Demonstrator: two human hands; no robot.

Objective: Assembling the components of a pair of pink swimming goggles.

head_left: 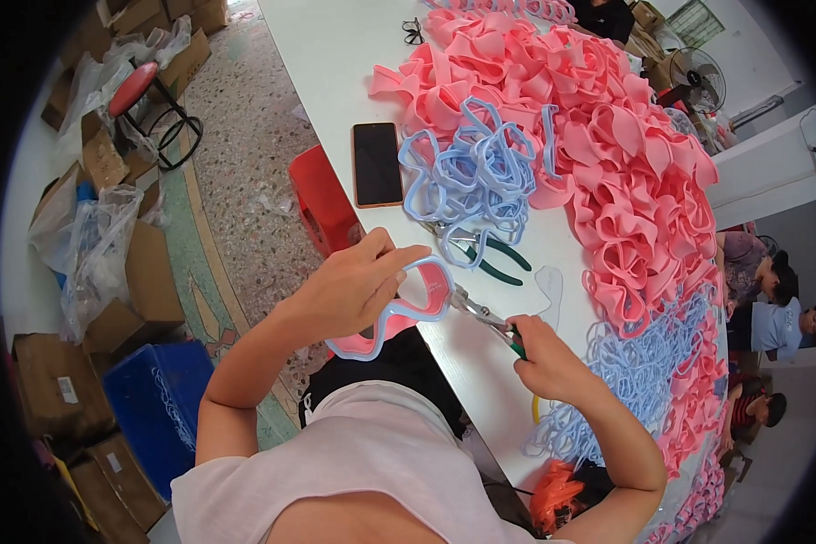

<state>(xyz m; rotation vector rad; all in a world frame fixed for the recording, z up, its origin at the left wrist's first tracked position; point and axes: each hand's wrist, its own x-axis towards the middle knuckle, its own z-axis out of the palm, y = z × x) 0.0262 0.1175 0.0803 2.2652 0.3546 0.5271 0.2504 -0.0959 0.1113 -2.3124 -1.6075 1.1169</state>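
My left hand pinches a wavy pink band with a light-blue rim, held up over the table's near edge. My right hand is wrapped round the green handles of metal pliers. Their jaws meet the right side of the band's blue rim; whether they bite on it I cannot tell. Beyond the band lies a heap of light-blue wavy rims. A second pair of pliers with dark green handles rests partly under that heap.
A large mound of pink bands covers much of the white table, with tangled thin blue strips nearer me. A phone lies by the left edge. Red stool, blue crate and cartons stand left. Other people sit on the far right.
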